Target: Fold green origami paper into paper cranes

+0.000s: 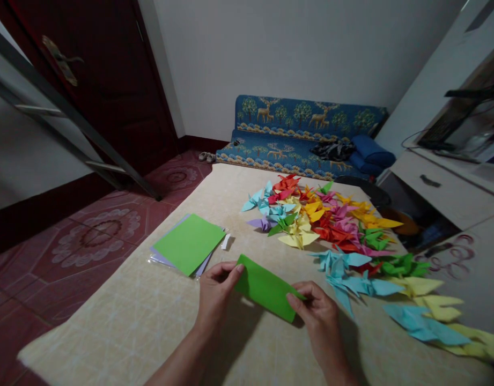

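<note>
A green sheet of paper (266, 289), folded into a rectangle, is held just above the table between my two hands. My left hand (218, 292) pinches its left end, thumb on top. At the right end, my right hand (317, 305) grips it the same way, with the fingers partly hidden beneath. To the left lies a stack of square paper (190, 244), a green sheet on top and purplish sheets under it, on a clear plastic wrapper. Many folded paper cranes (299, 230) in red, yellow, blue, pink, orange and green spread over the table's right side.
The table (122, 321) has a pale patterned cloth. A small white piece (226, 242) lies beside the paper stack. Beyond stand a blue sofa (271, 142) and, at right, a white cabinet (451, 187). A metal ladder (81, 134) leans at left by a dark red door (110, 64).
</note>
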A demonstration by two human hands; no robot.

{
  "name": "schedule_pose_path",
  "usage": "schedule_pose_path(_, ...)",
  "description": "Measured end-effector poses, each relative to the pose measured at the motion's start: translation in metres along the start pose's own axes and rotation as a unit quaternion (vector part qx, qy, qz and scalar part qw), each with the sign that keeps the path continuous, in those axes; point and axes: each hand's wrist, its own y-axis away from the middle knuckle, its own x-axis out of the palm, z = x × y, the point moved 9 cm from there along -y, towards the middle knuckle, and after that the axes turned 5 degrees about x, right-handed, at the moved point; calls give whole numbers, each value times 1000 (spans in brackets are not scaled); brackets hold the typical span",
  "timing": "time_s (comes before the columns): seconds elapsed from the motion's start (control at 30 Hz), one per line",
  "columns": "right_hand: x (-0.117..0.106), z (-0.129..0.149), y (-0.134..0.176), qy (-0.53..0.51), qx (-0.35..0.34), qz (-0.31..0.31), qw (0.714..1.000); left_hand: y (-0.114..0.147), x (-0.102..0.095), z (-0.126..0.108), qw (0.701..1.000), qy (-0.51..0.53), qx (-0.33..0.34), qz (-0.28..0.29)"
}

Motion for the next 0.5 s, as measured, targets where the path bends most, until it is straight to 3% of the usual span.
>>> schedule_pose_path(0.5,11,-7,8,-59,47,53,996,-5,-3,-2,999,18,34,-2)
